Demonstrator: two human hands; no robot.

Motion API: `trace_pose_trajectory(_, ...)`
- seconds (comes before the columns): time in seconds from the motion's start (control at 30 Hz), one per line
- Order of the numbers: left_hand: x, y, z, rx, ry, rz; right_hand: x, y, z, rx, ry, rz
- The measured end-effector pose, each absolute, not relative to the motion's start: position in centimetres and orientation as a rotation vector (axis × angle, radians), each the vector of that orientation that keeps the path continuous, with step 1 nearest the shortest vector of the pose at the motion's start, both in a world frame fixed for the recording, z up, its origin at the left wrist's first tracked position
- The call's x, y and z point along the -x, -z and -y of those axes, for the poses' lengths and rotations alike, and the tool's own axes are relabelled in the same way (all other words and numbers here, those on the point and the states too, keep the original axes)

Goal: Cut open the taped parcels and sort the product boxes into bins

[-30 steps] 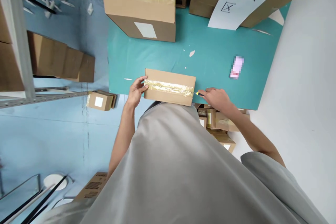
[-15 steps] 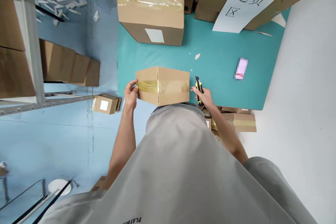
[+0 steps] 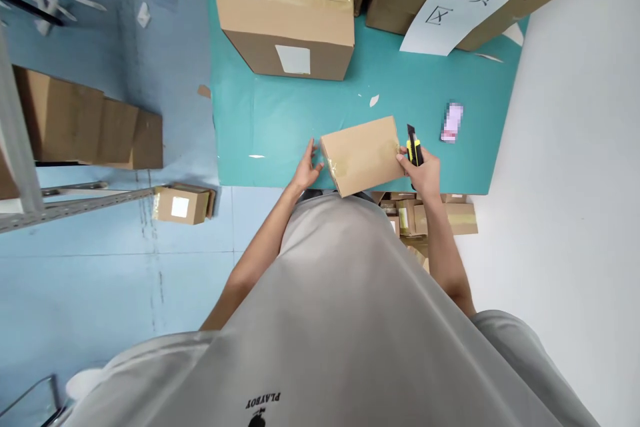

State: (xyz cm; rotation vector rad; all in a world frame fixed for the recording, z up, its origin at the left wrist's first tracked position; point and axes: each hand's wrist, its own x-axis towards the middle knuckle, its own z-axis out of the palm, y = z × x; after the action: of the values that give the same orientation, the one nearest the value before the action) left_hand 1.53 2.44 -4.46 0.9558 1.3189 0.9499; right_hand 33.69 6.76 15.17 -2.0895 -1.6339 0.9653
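Note:
A small brown cardboard box [image 3: 363,155] with tape at its ends is tilted at the near edge of the green tabletop [image 3: 280,127]. My right hand [image 3: 423,170] is closed around a yellow and black utility knife [image 3: 414,147], its dark blade pointing away from me. The thumb of that hand touches the box's right end. My left hand [image 3: 307,170] is beside the box's left end with fingers spread; a small gap seems to lie between them.
A large taped box [image 3: 285,17] stands at the back of the table. Right of it, a paper sign [image 3: 467,0] hangs over another box. A blurred pink phone-like object [image 3: 452,122] lies at right. More boxes [image 3: 183,205] are on the floor at left.
The small box has moved right and turned, its right end swinging away from me. My left hand has let go of its left end. My right hand, with the knife, has shifted right.

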Motion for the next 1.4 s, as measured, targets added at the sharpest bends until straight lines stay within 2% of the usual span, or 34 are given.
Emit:
trace_pose_trajectory(0.2,0.9,-5.0,-5.5,-1.157,-1.03,-1.3,-31.3,-17.0,-5.0,2.303,-0.609,1.862)
trace_pose_trajectory(0.27,0.6,-7.3,-6.3,-1.227,-1.021,-1.299,-29.7,-18.7,-3.9,2.31,-0.645,1.883)
trace_pose_trajectory(0.33,0.2,-8.2,-6.8,-1.245,-1.006,-1.313,-27.8,-20.4,-2.4,2.251,-0.818,1.9)
trace_pose_trajectory(0.43,0.1,-7.9,-7.2,-1.212,-0.983,-1.309,-24.4,-22.2,-0.2,2.122,-1.121,1.948)
trace_pose_trajectory(0.53,0.4,-7.1,-7.5,-1.196,-0.974,-1.289,-21.3,-22.3,0.9,2.034,-1.226,2.053)
trace_pose_trajectory(0.73,0.6,-6.8,-7.6,-1.176,-0.974,-1.26,-18.1,-20.9,0.5,2.145,-1.188,2.229)
trace_pose_trajectory(1.17,0.2,-6.6,-7.0,-1.163,-0.99,-1.279,-14.2,-23.0,0.2,2.447,-1.054,2.395)
trace_pose_trajectory(1.4,-0.5,-6.0,-6.4,-1.109,-1.002,-1.308,-14.8,-23.0,1.7,2.467,-1.055,2.494)
